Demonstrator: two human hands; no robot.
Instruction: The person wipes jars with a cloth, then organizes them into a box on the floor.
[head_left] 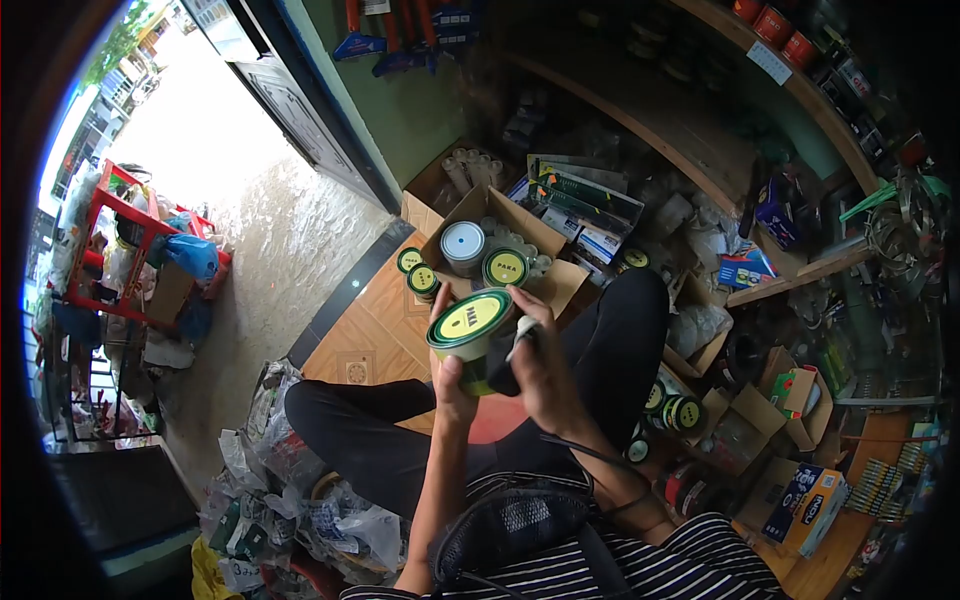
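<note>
A round can (pixel 472 318) with a yellow "PAKA" lid and green rim is held tilted in front of my crossed legs. My left hand (pixel 455 385) is wrapped around its near left side, thumb on the wall. My right hand (pixel 545 380) is closed at the can's right side, with a fingertip by the rim. A dark piece and a small whitish bit (pixel 526 326) show at the right hand; I cannot make out what they are. Beyond the can, a cardboard box (pixel 465 212) holds a silver-lidded can (pixel 463 243), another PAKA can (pixel 506 268) and clear jars.
Two small PAKA cans (pixel 421 279) stand on the tiles left of the box. Plastic-wrapped goods (pixel 330 515) lie by my left leg. Several more cans (pixel 684 413) and open cartons (pixel 745 425) crowd the right. A wooden shelf (pixel 640 130) runs behind; a doorway opens at upper left.
</note>
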